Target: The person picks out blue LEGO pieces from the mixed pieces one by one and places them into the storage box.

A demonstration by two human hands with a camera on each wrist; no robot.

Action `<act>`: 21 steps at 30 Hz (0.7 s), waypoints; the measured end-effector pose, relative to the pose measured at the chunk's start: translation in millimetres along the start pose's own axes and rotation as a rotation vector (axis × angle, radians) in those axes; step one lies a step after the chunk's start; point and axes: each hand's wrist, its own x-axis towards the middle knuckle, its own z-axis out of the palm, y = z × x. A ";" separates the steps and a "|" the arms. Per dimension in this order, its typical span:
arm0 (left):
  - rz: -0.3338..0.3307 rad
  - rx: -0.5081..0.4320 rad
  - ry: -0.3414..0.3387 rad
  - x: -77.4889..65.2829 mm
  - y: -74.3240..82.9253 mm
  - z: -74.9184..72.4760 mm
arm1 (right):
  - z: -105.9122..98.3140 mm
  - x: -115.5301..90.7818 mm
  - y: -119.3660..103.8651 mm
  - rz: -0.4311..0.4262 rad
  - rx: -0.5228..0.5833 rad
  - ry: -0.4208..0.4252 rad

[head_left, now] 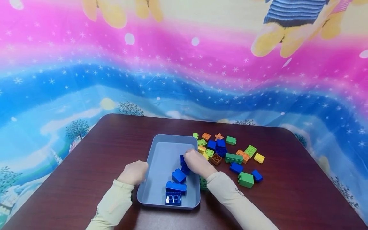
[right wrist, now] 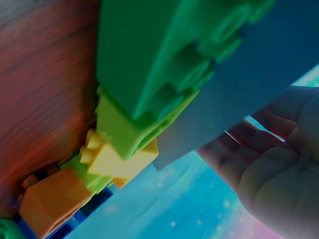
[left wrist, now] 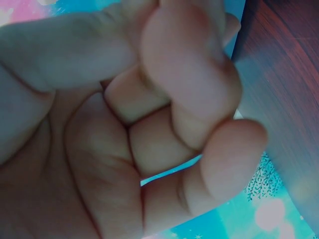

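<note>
A grey-blue tray (head_left: 156, 166) lies on the table with several blue bricks (head_left: 176, 187) along its right side. My left hand (head_left: 133, 172) grips the tray's left rim; in the left wrist view its fingers (left wrist: 194, 64) are curled, with a strip of the tray showing behind them. My right hand (head_left: 198, 163) reaches over the right rim, its fingertips right at the upper blue bricks (head_left: 182, 159) inside. In the right wrist view the tray wall (right wrist: 234, 99) hides the ends of the right fingers, so I cannot tell whether they hold a brick.
Right of the tray lies a loose spread of bricks, among them a green brick (head_left: 245, 180), a brown brick (head_left: 216, 159) and a yellow brick (head_left: 259, 158). An orange flower piece (head_left: 219, 136) sits at the back. Behind the dark wooden table (head_left: 95, 153) hangs a printed cloth (head_left: 184, 64).
</note>
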 end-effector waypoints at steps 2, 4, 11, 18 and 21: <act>0.001 0.000 0.001 -0.1 0.1 0.5 | -1.7 -3.1 4.3 0.009 0.047 0.040; 0.003 0.002 0.006 0.2 -0.1 1.0 | -3.7 -6.5 9.8 0.021 0.089 0.081; 0.007 0.008 0.016 1.0 -0.7 2.0 | -14.5 -22.7 29.9 0.083 0.167 0.151; 0.012 0.012 0.013 1.3 -1.1 1.7 | -20.0 -40.4 48.7 0.168 0.140 0.132; 0.011 0.012 0.009 1.2 -0.9 1.7 | -22.7 -47.9 56.8 0.174 0.133 0.136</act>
